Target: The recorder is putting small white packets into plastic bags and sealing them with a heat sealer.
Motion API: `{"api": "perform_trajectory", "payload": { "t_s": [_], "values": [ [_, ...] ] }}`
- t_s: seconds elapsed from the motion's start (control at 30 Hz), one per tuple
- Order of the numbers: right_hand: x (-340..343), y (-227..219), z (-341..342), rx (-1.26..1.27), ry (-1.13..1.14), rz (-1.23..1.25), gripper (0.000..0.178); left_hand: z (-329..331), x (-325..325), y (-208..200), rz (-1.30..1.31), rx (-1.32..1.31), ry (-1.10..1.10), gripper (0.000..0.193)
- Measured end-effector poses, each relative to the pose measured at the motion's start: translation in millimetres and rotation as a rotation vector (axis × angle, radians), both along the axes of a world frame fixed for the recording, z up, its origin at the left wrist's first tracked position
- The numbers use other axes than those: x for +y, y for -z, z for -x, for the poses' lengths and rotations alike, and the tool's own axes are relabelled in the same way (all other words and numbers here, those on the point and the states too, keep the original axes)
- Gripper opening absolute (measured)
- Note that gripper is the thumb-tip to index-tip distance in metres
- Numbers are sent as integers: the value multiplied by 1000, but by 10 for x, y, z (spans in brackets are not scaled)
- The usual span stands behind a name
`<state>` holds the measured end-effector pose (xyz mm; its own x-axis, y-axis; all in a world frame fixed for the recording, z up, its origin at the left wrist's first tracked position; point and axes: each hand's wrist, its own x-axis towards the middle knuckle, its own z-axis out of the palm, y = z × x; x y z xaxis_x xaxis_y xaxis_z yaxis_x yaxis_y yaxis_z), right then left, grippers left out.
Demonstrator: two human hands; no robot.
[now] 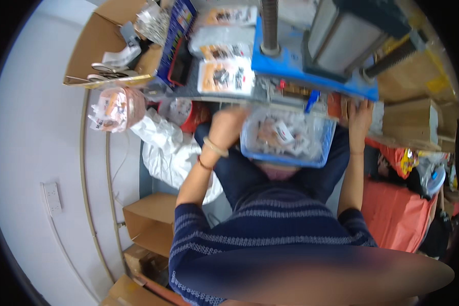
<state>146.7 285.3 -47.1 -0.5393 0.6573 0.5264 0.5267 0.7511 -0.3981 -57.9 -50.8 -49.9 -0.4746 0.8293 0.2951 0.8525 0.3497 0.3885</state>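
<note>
Head view looks down on a seated person with a blue machine frame (311,71) looming at the far side, its grey block overhanging the lap. On the knees rests a blue plastic bin (288,140) full of small clear packets with orange contents, unsupported below, so it could tip and spill if the legs shift. The left hand (228,125) is at the bin's left edge, blurred, and I cannot tell whether its fingers are spread or curled round anything. The right hand (360,116) lies flat, fingers spread, at the frame's lower edge just right of the bin; fingers there risk being caught under the frame.
</note>
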Motion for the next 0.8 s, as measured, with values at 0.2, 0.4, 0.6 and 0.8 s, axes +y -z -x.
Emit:
{"api": "perform_trajectory", "payload": {
  "t_s": [0.2,0.4,0.6,0.8],
  "values": [
    [42,80,-12,77,-115,-14,24,299,121,500,-42,251,-219,70],
    [146,194,-47,21,-9,43,23,326,40,601,-230,166,-89,40],
    [173,178,-113,168,-181,34,23,454,162,589,-348,68,-189,29],
    [139,185,-75,142,-160,164,23,653,334,647,-356,307,-357,23]
  ]
}}
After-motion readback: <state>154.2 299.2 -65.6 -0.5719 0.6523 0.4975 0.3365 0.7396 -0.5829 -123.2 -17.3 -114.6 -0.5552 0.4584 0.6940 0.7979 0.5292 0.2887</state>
